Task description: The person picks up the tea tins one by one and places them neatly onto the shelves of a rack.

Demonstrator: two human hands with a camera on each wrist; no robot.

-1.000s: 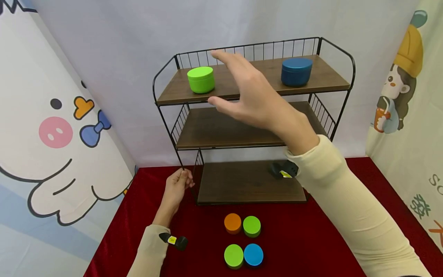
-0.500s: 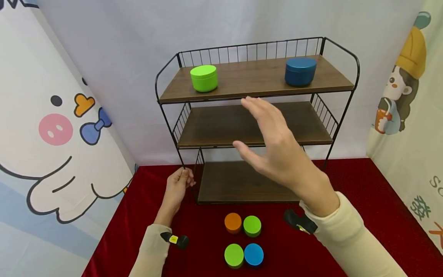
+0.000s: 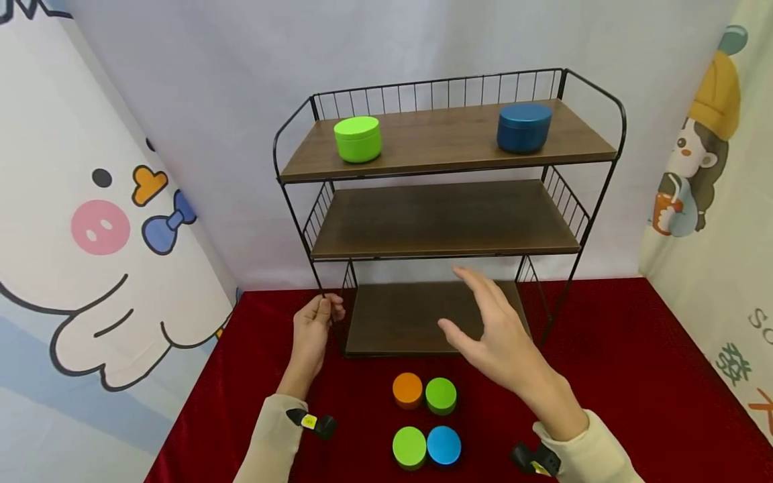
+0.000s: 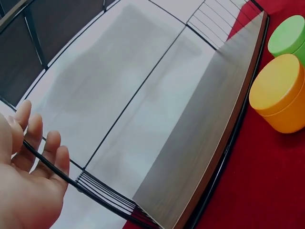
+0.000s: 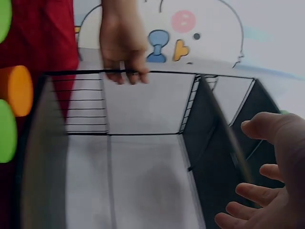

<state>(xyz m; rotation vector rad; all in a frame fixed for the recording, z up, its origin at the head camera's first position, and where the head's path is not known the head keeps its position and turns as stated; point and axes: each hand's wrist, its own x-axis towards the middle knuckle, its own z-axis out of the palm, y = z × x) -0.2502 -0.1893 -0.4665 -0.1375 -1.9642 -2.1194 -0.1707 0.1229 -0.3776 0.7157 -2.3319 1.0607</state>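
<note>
One grip: my left hand (image 3: 312,333) holds the three-tier shelf (image 3: 447,218) by its left post (image 3: 296,221); right hand (image 3: 504,345) wide, empty; a leftward dip could topple the orange container (image 3: 407,390) in front.

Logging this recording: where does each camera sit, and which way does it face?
Head: worn on the head, facing forward and down at the rack; left hand, right hand and sleeves show.
Left wrist: on that wrist, facing across the bottom shelf toward the orange tub; the left hand shows.
Right wrist: on that wrist, facing sideways through the rack toward the wall cartoon; right hand shows lower right, left hand at top.
Shared: both wrist views show the left hand gripping the rack's side.
</note>
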